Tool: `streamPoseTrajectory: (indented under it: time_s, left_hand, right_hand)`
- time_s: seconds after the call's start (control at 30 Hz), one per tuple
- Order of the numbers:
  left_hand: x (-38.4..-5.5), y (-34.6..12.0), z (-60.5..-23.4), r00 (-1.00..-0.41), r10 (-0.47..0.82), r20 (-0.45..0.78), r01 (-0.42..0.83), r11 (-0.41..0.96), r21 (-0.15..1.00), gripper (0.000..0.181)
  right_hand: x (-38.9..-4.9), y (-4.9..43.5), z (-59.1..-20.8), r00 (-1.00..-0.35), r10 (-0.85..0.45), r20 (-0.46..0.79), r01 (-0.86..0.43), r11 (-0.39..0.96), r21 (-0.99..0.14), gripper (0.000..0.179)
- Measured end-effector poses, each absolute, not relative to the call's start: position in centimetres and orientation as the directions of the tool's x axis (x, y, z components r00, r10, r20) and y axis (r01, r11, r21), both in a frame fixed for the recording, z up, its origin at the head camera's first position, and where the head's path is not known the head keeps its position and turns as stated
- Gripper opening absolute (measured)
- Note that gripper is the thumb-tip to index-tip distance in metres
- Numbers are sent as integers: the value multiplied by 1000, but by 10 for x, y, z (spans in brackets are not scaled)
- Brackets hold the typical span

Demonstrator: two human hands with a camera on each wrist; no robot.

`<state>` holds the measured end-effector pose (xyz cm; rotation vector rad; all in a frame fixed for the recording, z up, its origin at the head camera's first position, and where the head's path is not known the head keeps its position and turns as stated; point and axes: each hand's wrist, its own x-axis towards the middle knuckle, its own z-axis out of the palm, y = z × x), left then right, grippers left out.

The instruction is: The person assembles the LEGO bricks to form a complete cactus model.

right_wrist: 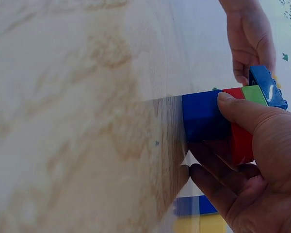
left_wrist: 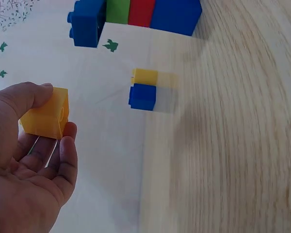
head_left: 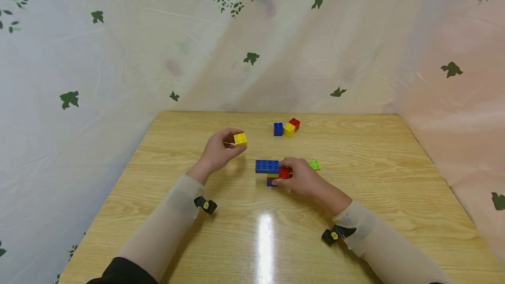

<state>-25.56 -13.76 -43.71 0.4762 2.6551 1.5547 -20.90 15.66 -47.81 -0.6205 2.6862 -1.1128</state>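
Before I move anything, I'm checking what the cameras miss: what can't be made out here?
Head view: the stack, partly covered by the right hand.
Head view: the far red block, partly behind the loose yellow block.
Left wrist view: the held yellow block, partly covered by the left hand.
Left wrist view: the stack, cut off by the top edge.
Right wrist view: a yellow shape, cut off by the bottom edge.

Left hand [left_wrist: 31,182] pinched a yellow block [left_wrist: 42,117], thumb against it; stack of blocks [left_wrist: 141,12], blue, green, red, blue, ran along top edge, cut off; blue block [left_wrist: 142,97] sat beside second yellow block [left_wrist: 146,76] on wooden table [left_wrist: 233,145]; leaf-print cloth [left_wrist: 104,165] hung behind
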Motion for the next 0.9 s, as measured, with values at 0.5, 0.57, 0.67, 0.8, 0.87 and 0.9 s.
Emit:
streamPoseTrajectory:
  time_s: [0.5,0.57,0.67,0.8,0.87,0.9]
  left_hand:
    - [-227,-127,-422,-921,360,146,291,391,873,38]
    - [-225,-125,-422,-918,367,152,299,384,873,37]
    - [-222,-124,-423,-913,377,158,308,380,872,36]
    - [-219,-121,-427,-905,396,154,313,376,872,35]
    - [-218,-120,-428,-902,405,150,315,379,870,36]
    - [-217,-120,-428,-899,411,151,319,379,869,36]
  right_hand:
    - [-209,156,-477,-901,-434,3,-309,636,-707,40]
    - [-209,156,-477,-900,-436,9,-314,633,-707,40]
    - [-209,157,-478,-898,-440,13,-320,632,-706,40]
    - [-209,156,-478,-898,-440,19,-325,632,-704,38]
    - [-209,156,-478,-899,-438,21,-324,633,-703,37]
    - [-209,156,-477,-900,-436,21,-323,633,-704,37]
